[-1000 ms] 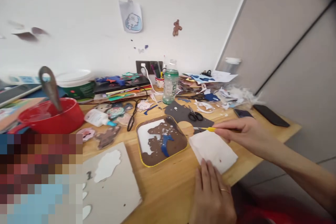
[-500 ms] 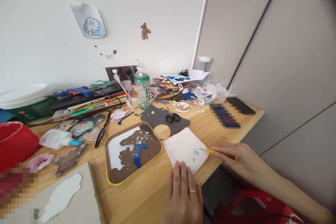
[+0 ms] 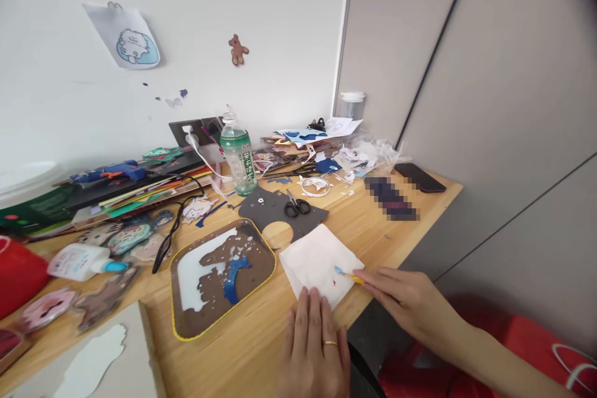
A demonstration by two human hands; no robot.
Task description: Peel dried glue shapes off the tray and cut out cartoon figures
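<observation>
Thumb and fingers of the right hand (image 3: 402,292) pinch closed on a yellow tool (image 3: 358,279), its long axis slanting slightly, light-blue tip pointing left over the white tissue (image 3: 313,255); the left hand (image 3: 316,348) lies flat, fingers extended on the tissue's near edge, gripping nothing; farther off, vertical characters on the bottle (image 3: 239,158) are too small to read surely; fingers hide the tool's rear; the left edge cuts off the red container (image 3: 18,277).

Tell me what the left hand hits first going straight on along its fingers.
The left hand appears to rest on the near edge of the white sheet; crossing that, it would likely meet the dark grey sheet first, then the scissors lying on it. Heights are hard to judge here.
</observation>
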